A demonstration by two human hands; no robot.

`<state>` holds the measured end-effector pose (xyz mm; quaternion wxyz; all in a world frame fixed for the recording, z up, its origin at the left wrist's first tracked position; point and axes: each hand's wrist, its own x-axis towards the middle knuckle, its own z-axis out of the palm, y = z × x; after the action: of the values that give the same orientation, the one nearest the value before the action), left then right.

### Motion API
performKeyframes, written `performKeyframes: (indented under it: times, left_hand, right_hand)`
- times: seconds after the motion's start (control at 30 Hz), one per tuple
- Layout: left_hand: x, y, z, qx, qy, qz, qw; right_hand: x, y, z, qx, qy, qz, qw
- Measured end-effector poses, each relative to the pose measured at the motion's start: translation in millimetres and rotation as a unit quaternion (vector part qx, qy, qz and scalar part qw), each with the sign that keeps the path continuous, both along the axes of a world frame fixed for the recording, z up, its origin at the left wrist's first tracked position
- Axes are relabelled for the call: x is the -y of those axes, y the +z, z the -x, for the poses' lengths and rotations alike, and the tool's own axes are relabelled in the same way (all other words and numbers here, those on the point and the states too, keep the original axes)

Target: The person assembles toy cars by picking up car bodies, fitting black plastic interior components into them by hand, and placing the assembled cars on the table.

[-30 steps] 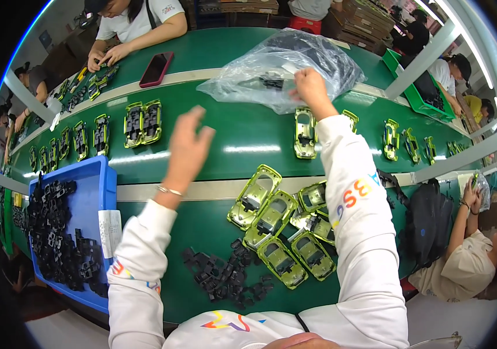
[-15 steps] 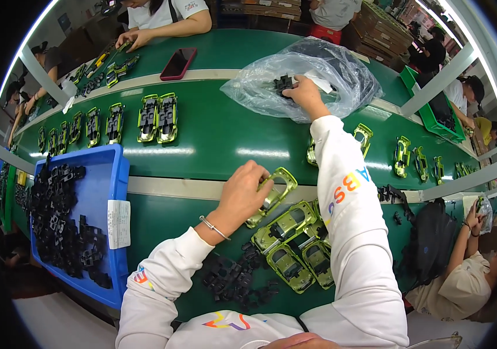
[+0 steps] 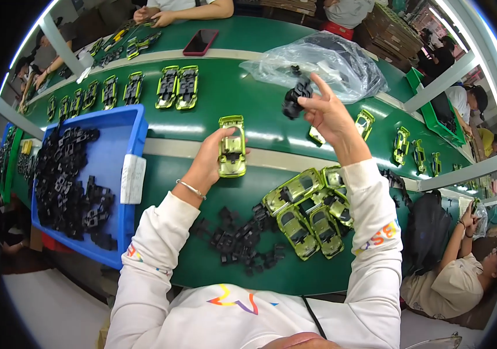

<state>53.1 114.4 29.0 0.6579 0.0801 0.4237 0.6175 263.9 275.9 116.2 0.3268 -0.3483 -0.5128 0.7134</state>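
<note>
My left hand (image 3: 206, 163) grips a shiny green toy car body (image 3: 232, 167) upright above the near edge of the belt, thumb over its upper part. Farther right, my right hand (image 3: 332, 119) pinches a dark clump of black plastic parts (image 3: 296, 102), its index finger stretched out. The exact number of parts in the clump cannot be made out. Just beyond that hand lies a clear plastic bag (image 3: 271, 64) with dark contents. Below my hands rest several green car bodies (image 3: 298, 232) in a heap, beside a loose pile of black plastic parts (image 3: 234, 238).
A blue bin (image 3: 138, 131) of black parts stands at left. Green car bodies with black parts (image 3: 187, 87) line the belt's far left; more car bodies (image 3: 401, 145) sit at right. A phone (image 3: 200, 42) lies beyond the belt. Other people sit across and at right.
My right hand has drawn back from the plastic bag, carrying black parts toward me. My left hand has moved left and turned the car body upright, roof side showing.
</note>
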Motion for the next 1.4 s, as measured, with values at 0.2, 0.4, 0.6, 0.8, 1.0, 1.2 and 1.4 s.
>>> performKeyframes:
  times: [0.2,0.4,0.6,0.8,1.0,1.2,1.4]
  left_hand:
    - [29.3,14.8,-22.4,0.035,0.026,-0.119,0.992]
    - [61.6,9.0,-9.6,-0.035,0.074,-0.129,0.988]
    - [79.4,0.5,5.9,-0.115,0.055,-0.122,0.984]
    - [84.7,-4.2,10.0,0.053,0.096,-0.156,0.982]
    - [85.5,-8.1,-1.1,0.041,0.174,-0.188,0.966]
    - [91.3,-6.6,-3.5,0.008,0.198,-0.211,0.957]
    - [95.1,4.9,1.0,0.005,0.193,-0.217,0.957]
  right_hand:
    - [89.3,-18.6,42.4,-0.048,-0.015,0.097,0.994]
    - [137.5,-24.3,58.5,0.079,0.034,-0.009,0.996]
    - [136.9,-10.9,50.8,0.180,0.163,-0.521,0.818]
    - [166.2,4.7,49.4,0.338,0.190,-0.561,0.732]
    - [188.6,-12.9,73.8,0.286,0.051,-0.542,0.788]
    - [207.2,-22.3,97.6,0.278,0.008,-0.502,0.819]
    - [211.2,-8.6,97.3,0.270,-0.009,-0.549,0.791]
